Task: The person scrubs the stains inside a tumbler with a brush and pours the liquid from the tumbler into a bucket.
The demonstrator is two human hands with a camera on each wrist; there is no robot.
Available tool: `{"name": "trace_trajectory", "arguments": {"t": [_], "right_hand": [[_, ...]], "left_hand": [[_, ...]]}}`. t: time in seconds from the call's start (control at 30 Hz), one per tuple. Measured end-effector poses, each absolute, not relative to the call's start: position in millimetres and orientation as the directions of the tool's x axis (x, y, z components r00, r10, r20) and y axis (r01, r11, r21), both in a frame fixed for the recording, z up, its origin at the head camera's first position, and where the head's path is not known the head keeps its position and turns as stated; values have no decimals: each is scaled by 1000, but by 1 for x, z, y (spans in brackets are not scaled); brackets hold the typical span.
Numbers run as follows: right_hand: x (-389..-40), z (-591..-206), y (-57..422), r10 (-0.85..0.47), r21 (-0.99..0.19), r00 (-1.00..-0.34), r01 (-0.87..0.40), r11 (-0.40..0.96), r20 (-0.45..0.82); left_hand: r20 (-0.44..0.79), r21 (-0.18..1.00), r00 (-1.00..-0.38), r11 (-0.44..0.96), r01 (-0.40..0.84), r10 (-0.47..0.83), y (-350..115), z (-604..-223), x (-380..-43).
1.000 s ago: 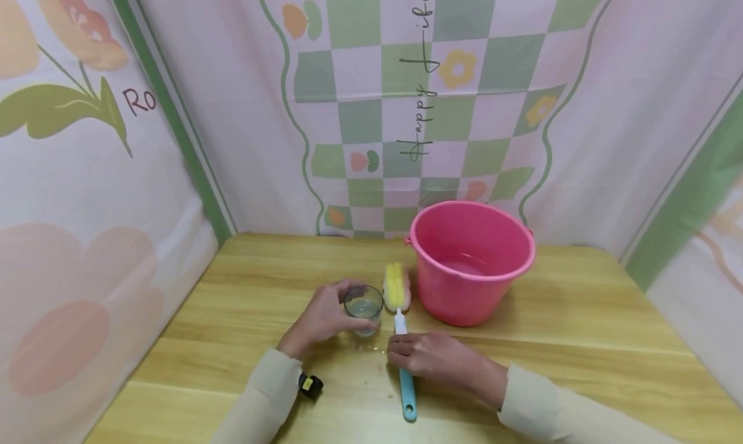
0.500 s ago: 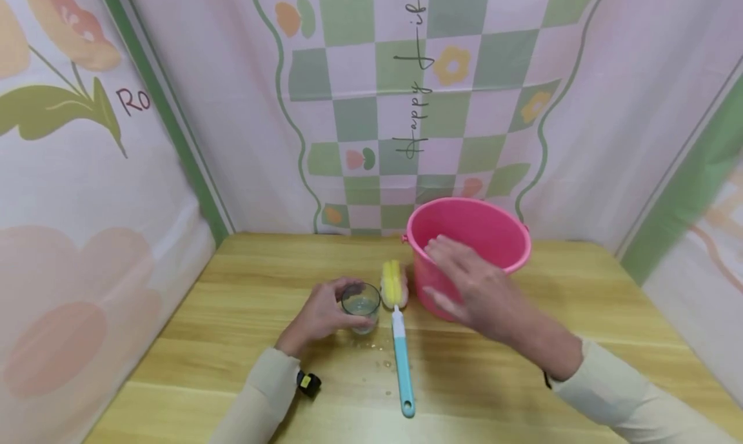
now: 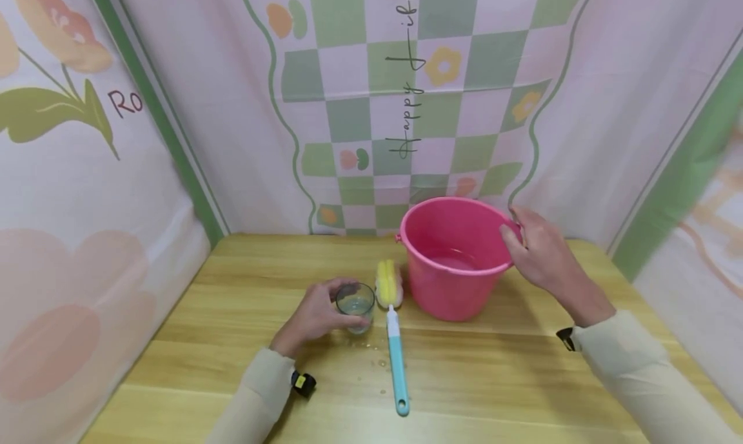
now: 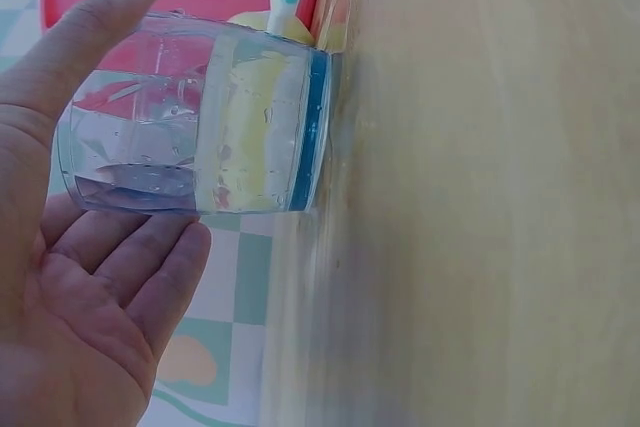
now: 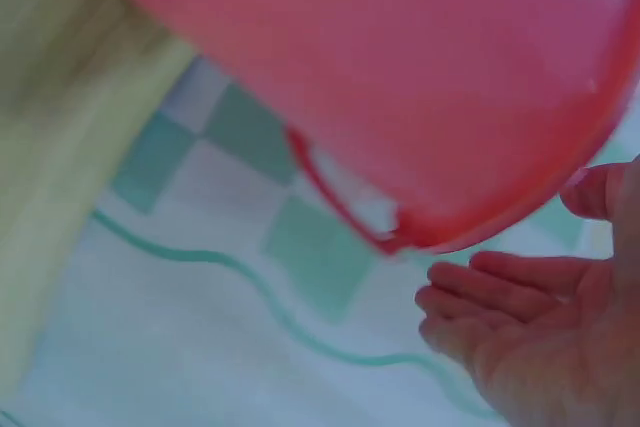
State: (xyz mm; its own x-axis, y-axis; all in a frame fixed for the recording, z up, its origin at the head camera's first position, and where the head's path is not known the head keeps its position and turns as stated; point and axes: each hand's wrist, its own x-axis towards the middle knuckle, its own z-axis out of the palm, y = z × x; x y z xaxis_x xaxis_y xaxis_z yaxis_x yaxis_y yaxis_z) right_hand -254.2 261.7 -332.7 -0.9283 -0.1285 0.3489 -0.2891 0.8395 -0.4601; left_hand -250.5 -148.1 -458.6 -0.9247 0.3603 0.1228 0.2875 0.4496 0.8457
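My left hand curves round a clear drinking glass that stands upright on the table. In the left wrist view, the thumb lies along one side of the glass and the fingers are at the other. At the right rim of a pink bucket is my right hand, with its thumb over the rim and its fingers outside. The right wrist view shows those fingers extended beside the bucket's rim, close to its red handle. Between glass and bucket lies a bottle brush with a yellow sponge head.
Small water drops dot the wooden table in front of the glass. A patterned curtain hangs close behind the bucket, and a flowered one borders the left side.
My right hand has let go of the brush handle, passed across the front of the bucket and come to its right rim. The left hand stays at the glass.
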Motion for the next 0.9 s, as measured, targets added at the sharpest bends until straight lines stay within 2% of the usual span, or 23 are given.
{"name": "trace_trajectory", "arguments": {"t": [0.23,0.4,0.53,0.9], "right_hand": [[-274,-367,279,-74,-554,-894,-338,761,443],[-282,-385,279,33,-605,-832,-375,702,553],[-284,-389,281,64,-601,-786,-414,683,615],[-286,-390,277,27,-585,-795,-423,692,606]], "left_hand": [[116,847,-925,450,282,362,-149,-460,-250],[116,842,-926,459,284,360,-147,-459,-251],[126,841,-917,450,301,378,-143,-458,-252],[129,844,-935,459,278,330,-140,-458,-251]]}}
